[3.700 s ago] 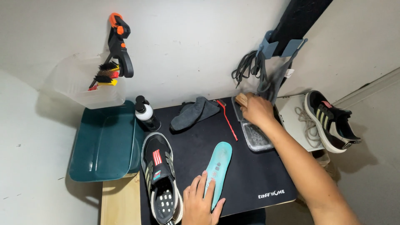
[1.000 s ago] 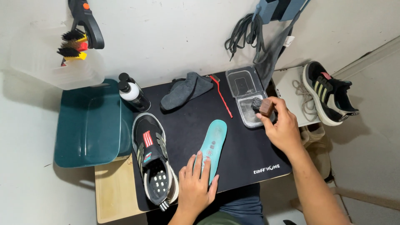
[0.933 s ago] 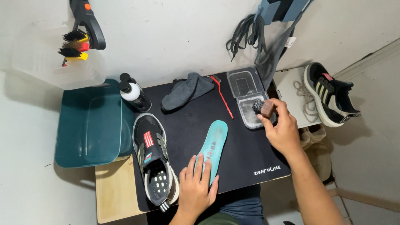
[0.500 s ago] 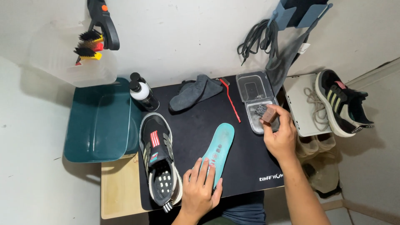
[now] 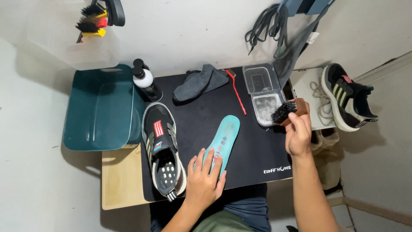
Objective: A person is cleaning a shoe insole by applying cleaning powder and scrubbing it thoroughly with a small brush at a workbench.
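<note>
1. My right hand (image 5: 298,136) is clenched round a wooden brush (image 5: 288,112), bristles up-left, over the mat's right edge beside the clear tub (image 5: 265,94).
2. My left hand (image 5: 205,179) lies flat, fingers spread, pinning the teal insole (image 5: 221,139) heel near the front edge.
3. Insole's long axis runs front-left to back-right; its toe points at the brush, down-left of the bristles.
4. Left is on it, right near.

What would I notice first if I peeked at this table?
Probably the bright teal insole in the middle of the black mat, pinned down by the left hand. Next, the right hand lifting a wooden brush with black bristles over a clear tub of foamy water. A black sneaker lies on the mat's left side.
</note>
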